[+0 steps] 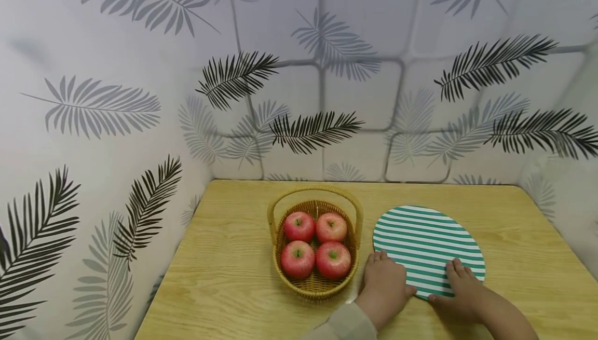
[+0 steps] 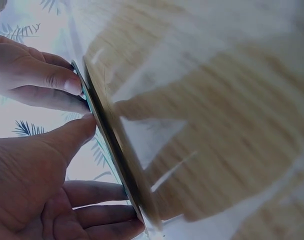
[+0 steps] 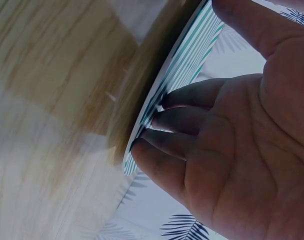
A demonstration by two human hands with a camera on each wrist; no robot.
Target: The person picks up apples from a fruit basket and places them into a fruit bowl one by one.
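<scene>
A round placemat (image 1: 430, 246) with green and white stripes lies on the wooden table, right of the middle in the head view. My left hand (image 1: 385, 282) touches its near left edge; in the left wrist view the thumb and the extended fingers meet the rim. On the near right part of the mat rests my right hand (image 1: 462, 292), and in the right wrist view its fingers (image 3: 192, 95) reach out against the striped top. Neither hand visibly curls around the mat. The mat's underside is hidden.
Just left of my left hand stands a wicker basket (image 1: 317, 294) with a tall arched handle. Several red apples (image 1: 334, 260) sit inside it. The wooden table (image 1: 224, 257) backs onto a wall covering (image 1: 289, 91) with a feather-like leaf pattern.
</scene>
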